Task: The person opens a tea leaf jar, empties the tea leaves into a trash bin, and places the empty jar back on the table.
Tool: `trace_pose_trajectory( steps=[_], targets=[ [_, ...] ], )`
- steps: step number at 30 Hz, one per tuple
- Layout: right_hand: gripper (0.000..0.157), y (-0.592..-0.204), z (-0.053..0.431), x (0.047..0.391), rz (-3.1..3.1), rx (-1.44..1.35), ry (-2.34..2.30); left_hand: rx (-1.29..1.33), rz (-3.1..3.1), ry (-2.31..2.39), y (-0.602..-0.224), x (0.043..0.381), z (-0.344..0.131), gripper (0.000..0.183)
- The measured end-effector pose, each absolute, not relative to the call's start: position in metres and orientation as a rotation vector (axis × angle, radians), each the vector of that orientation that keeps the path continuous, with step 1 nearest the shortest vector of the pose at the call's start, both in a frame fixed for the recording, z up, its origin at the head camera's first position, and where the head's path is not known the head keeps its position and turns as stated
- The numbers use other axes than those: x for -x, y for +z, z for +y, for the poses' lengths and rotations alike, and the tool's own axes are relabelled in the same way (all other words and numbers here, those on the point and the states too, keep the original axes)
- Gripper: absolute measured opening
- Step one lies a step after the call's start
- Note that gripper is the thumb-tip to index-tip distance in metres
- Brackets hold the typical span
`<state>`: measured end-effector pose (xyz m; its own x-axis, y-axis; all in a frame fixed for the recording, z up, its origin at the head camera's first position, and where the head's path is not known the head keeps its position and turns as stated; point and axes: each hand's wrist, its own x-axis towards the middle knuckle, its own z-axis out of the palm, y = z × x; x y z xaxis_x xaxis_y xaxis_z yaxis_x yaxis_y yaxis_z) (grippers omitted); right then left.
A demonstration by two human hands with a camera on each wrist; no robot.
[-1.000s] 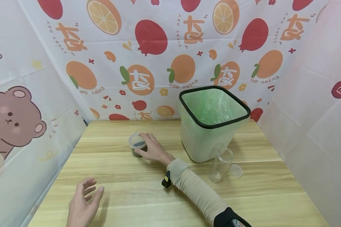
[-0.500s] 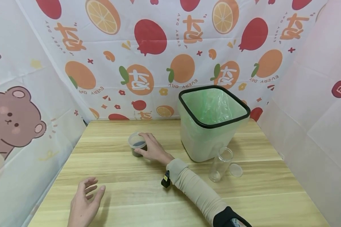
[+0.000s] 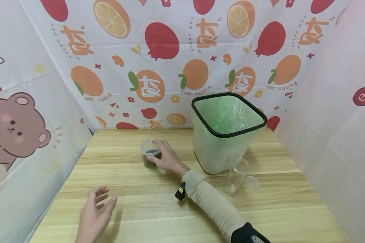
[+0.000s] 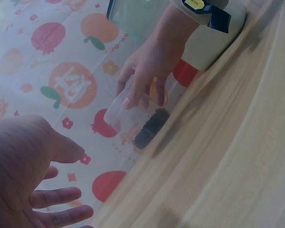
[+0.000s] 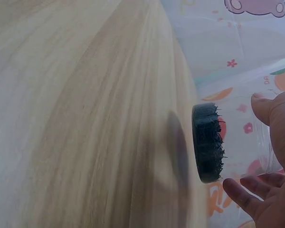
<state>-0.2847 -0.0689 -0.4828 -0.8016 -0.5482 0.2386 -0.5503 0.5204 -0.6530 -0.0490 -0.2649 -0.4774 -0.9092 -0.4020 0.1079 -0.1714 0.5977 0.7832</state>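
In the head view, my right hand (image 3: 169,158) grips a clear round plastic tub (image 3: 146,147) from its right side, with thumb and fingers around it. Dark, dry-looking shreds (image 5: 208,142) fill the bottom of the tub; their kind I cannot tell. The right wrist view shows the tub's base slightly apart from the wooden table (image 5: 85,118), with a shadow beside it. My left hand (image 3: 94,216) hovers over the near left part of the table, fingers spread and loosely bent, holding nothing.
A pale bin (image 3: 219,152) with a black rim and green liner stands at the back right. In front of it are an uncapped clear glass jar (image 3: 235,177) and a round translucent lid (image 3: 251,182). Printed cloth walls (image 3: 170,77) border the table.
The tub has risen a little and shifted slightly right with my right hand. My left hand has drifted a little to the right and up in the head view.
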Motion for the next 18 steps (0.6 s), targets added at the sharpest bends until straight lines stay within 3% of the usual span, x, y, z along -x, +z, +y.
trace_pose_trajectory(
  steps=[11, 18],
  targets=[
    [0.070, -0.479, -0.053, 0.286, -2.687, -0.946, 1.301, -0.326, -2.502, -1.105, -0.469, 0.064, -0.253, 0.058],
    [0.069, -0.471, -0.042, 0.282, -2.602, -0.986, 1.402, -0.224, -2.497, -1.149, -0.462, 0.077, -0.243, 0.067]
  ],
)
